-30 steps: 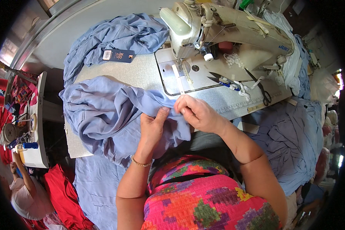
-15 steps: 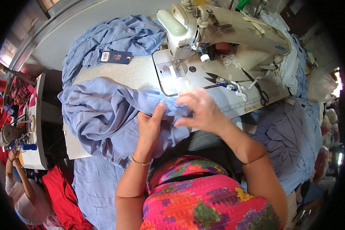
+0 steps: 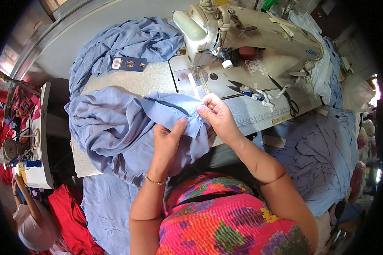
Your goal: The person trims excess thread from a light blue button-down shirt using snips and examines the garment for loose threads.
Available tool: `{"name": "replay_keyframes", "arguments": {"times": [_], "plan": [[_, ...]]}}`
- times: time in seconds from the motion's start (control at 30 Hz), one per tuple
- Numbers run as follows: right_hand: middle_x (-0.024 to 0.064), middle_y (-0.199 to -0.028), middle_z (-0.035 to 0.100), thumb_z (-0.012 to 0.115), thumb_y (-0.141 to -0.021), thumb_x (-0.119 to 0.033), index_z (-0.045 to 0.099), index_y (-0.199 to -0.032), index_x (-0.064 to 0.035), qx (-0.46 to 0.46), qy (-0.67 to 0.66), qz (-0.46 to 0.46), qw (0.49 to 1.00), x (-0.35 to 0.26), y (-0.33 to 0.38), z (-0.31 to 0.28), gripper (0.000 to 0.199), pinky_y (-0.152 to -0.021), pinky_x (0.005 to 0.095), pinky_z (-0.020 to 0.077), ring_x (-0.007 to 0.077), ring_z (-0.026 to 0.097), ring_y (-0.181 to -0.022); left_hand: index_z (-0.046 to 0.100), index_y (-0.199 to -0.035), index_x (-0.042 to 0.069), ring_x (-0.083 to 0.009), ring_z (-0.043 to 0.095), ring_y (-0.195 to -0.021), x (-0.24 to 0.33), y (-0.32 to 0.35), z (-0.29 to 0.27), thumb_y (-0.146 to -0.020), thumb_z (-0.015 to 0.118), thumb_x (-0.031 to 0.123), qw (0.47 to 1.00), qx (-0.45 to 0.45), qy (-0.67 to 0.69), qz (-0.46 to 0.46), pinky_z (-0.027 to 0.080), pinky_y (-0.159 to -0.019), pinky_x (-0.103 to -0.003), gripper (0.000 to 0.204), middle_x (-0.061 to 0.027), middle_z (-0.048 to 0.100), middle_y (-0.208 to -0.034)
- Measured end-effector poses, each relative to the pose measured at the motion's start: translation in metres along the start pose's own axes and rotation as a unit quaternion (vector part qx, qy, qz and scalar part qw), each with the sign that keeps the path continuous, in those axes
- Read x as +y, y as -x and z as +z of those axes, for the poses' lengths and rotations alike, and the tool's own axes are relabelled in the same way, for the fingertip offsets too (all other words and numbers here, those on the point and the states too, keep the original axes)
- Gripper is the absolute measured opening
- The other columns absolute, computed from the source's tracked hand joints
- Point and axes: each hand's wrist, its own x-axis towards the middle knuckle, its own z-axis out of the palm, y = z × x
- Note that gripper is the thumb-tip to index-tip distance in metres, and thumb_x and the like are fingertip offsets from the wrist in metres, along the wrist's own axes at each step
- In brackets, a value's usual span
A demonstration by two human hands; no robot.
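Where the light-blue garment lies: heaped toward the near left corner of the bench, part hanging over the near edge; one piece, held in both hands.
Left hand: thumb pressed on top of the garment, fingers mostly hidden beneath the cloth; gripping it at the near edge.
Right hand: thumb and forefinger closed, pinching the garment's edge just nearer the wearer than the bed plate; other fingers partly hidden.
Sewing machine: one, at the far edge, right of centre; blue lettering on the arm's right end.
Hang tag: one, dark blue, beside the cloth heap at the far left corner; pale printing and one white barcode sticker.
Scissors: two pairs toward the right end, one blue-handled, one black-handled; white cord touches the former.
Right of the near edge: one blue-grey cloth heap and one pale card.
Beyond the left end: two red thread spools; one co-worker, arms raised.
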Motion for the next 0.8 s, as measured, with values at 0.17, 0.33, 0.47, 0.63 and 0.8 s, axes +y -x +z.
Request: {"name": "replay_keyframes", "arguments": {"times": [0.17, 0.33, 0.47, 0.63, 0.8], "plan": [[-0.0021, -0.086, 0.054, 0.053, -0.090, -0.011, 0.048, -0.093, -0.0058, -0.012, -0.021, 0.010, 1.000, 0.002, 0.001, -0.004, 0.008, -0.068, 0.0176, 0.0405, 0.0014, 0.047, -0.075, 0.062, -0.090, 0.001, -0.0073, 0.056, -0.073, 0.001, 0.001, 0.000, -0.086, 0.059, 0.011, 1.000, -0.005, -0.007, 0.008, 0.045, -0.065, -0.023, 0.011, -0.0014, 0.063, -0.084], [0.0053, -0.101, 0.054, 0.057, -0.088, -0.011, 0.047, -0.107, -0.0031, -0.046, 0.019, -0.043, 0.998, -0.014, 0.009, 0.005, 0.023, -0.080, 0.0242, 0.0425, 0.0090, 0.051, -0.090, 0.062, -0.087, 0.004, -0.0083, 0.057, -0.069, 0.012, 0.000, 0.005, -0.087, 0.059, 0.018, 0.988, -0.018, 0.141, -0.068, 0.045, -0.061, -0.024, 0.015, -0.0022, 0.062, -0.081], [0.0134, -0.109, 0.051, 0.066, -0.080, -0.016, 0.043, -0.119, -0.0033, -0.079, 0.278, -0.163, 0.943, -0.027, 0.017, 0.011, 0.047, -0.085, 0.0332, 0.0425, 0.0239, 0.052, -0.099, 0.061, -0.090, 0.003, -0.0086, 0.055, -0.069, 0.005, 0.000, -0.007, -0.089, 0.057, 0.025, 0.981, -0.077, 0.160, -0.084, 0.044, -0.061, -0.024, 0.022, -0.0008, 0.060, -0.080], [0.0187, -0.113, 0.050, 0.070, -0.071, -0.013, 0.042, -0.122, -0.0058, -0.051, 0.436, -0.153, 0.885, -0.031, 0.021, 0.020, 0.058, -0.087, 0.0378, 0.0424, 0.0363, 0.049, -0.106, 0.058, -0.106, -0.002, -0.0143, 0.051, -0.086, -0.004, 0.000, -0.015, -0.093, 0.045, 0.043, 0.983, -0.184, 0.006, -0.008, 0.042, -0.076, -0.027, 0.048, -0.0061, 0.054, -0.094], [0.0221, -0.104, 0.055, 0.057, -0.076, -0.004, 0.042, -0.122, -0.0045, 0.020, 0.400, -0.187, 0.897, -0.022, 0.014, 0.015, 0.048, -0.080, 0.0416, 0.0450, 0.0400, 0.054, -0.097, 0.051, -0.120, -0.002, -0.0178, 0.047, -0.099, 0.004, 0.003, -0.004, -0.093, 0.042, 0.046, 0.963, -0.198, -0.158, 0.089, 0.040, -0.086, -0.028, 0.056, -0.0109, 0.048, -0.110]]}}
